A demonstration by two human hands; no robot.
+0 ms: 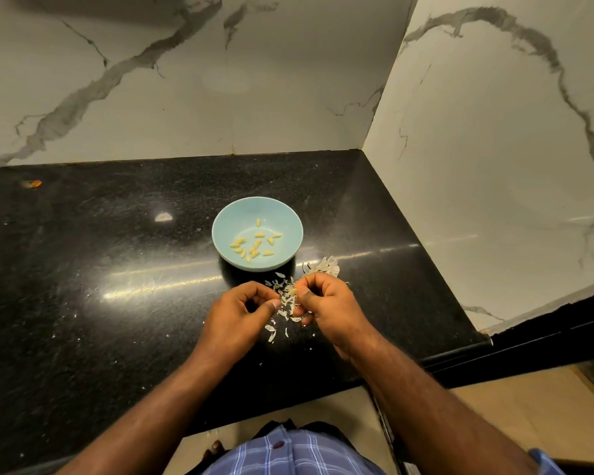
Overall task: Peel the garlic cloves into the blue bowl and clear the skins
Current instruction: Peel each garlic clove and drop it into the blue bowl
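Observation:
A light blue bowl (257, 233) sits on the black counter (100, 255) and holds several peeled yellow garlic cloves (254, 243). Just in front of it, my right hand (326, 303) pinches a small garlic clove (291, 291) between thumb and fingers. My left hand (242, 311) is beside it with curled fingers, its thumb tip close to the clove; I cannot tell if it touches. Loose white skins (282, 315) lie scattered under and between both hands. A larger clump of skin and garlic remnants (324, 265) lies right of the bowl, behind my right hand.
Marble walls close off the counter at the back and on the right. The counter's front edge runs near my body. A small orange scrap (31, 183) lies far left at the back.

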